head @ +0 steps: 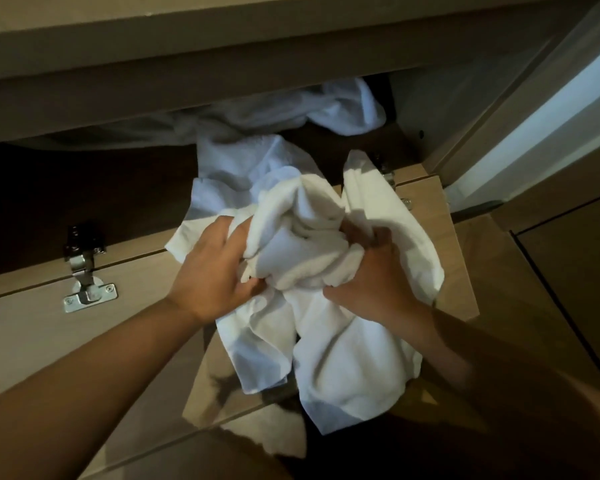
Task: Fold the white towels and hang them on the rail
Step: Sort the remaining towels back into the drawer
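Note:
A crumpled white towel [302,244] is bunched between both my hands in front of an open cupboard. My left hand [212,268] grips its left side, fingers curled into the cloth. My right hand [371,271] clutches the right side, fingers buried in the folds. The towel's loose end [347,368] hangs down below my wrists. A second white towel [347,109] lies rumpled deeper inside the dark cupboard, and more white cloth [243,161] trails from it toward the bundle. No rail is in view.
A wooden cupboard door [32,327] with a metal hinge [84,271] lies open at the left. A second wooden panel [461,258] sits under the towel on the right. A shelf edge [187,64] runs overhead. A bright door or wall strip [548,133] stands at right.

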Demonstrator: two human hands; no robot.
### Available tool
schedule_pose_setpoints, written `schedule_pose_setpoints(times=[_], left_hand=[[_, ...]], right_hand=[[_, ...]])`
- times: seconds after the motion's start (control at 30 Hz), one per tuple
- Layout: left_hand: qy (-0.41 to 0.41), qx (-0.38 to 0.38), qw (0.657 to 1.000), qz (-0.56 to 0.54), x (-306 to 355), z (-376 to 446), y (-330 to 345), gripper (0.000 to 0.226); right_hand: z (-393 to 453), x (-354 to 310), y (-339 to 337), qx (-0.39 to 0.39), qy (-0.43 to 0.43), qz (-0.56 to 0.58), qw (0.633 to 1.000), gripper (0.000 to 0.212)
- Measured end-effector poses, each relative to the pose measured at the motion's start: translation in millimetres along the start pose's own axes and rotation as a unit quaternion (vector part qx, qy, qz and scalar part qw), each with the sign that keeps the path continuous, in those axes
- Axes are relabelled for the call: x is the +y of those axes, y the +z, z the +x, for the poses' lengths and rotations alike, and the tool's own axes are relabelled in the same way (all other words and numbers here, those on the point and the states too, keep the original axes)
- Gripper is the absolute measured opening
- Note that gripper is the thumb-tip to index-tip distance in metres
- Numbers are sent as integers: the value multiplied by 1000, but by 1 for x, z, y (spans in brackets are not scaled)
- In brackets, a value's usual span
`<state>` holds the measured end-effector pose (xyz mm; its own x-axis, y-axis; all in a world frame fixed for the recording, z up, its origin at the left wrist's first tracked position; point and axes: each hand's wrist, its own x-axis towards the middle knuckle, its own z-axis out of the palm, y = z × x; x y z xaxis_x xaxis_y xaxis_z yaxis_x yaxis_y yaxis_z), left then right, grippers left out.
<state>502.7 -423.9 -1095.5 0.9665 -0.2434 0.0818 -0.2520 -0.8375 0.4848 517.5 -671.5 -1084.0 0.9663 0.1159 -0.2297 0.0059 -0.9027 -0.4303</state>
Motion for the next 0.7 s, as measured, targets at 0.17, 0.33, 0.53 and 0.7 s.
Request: schedule_pose_setpoints(times=[0.17,0.33,0.53,0.7], left_hand=[[-53,-28,998,16,18,1,-8,86],[-120,-54,991,-32,42,-22,-42,94],[-210,12,972,-104,101,-76,-126,83],[-302,16,939,-165,165,-92,-211,83]], right_hand=[[-3,-11,-17,-58,-2,-9,998,96],[-2,-34,-55,-179,25,-60,982,96],[-46,-80,-118,-188,-19,7,982,98],[-92,-125,-209,-202,-75,-1,976,99]])
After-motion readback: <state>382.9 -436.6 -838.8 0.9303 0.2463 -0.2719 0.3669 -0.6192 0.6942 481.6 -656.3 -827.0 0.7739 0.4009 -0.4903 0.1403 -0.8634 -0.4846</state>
